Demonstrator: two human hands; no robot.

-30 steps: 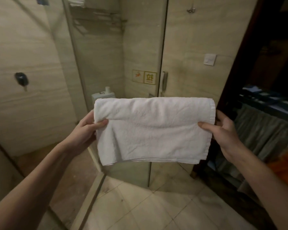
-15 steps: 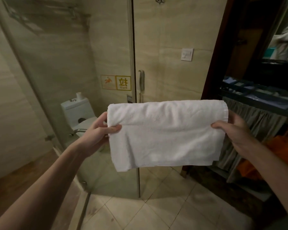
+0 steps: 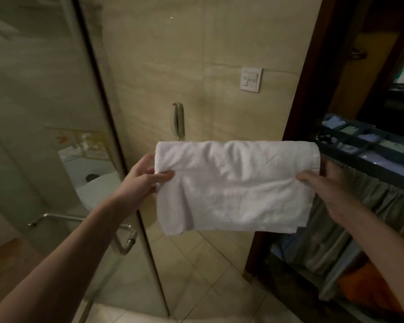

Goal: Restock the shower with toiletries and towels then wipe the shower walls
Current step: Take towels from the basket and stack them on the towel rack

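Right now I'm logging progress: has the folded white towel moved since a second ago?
Yes. The white towel shifted right: the metal door handle now sits over its left end.

The towel (image 3: 236, 190) has moved right of the glass door (image 3: 44, 108), creasing.

Left, glass shower door (image 3: 44, 101); right, cart (image 3: 369, 157); open floor (image 3: 208, 276) between.

Hotel bathroom, glass shower door (image 3: 56, 113), toilet (image 3: 91, 183)
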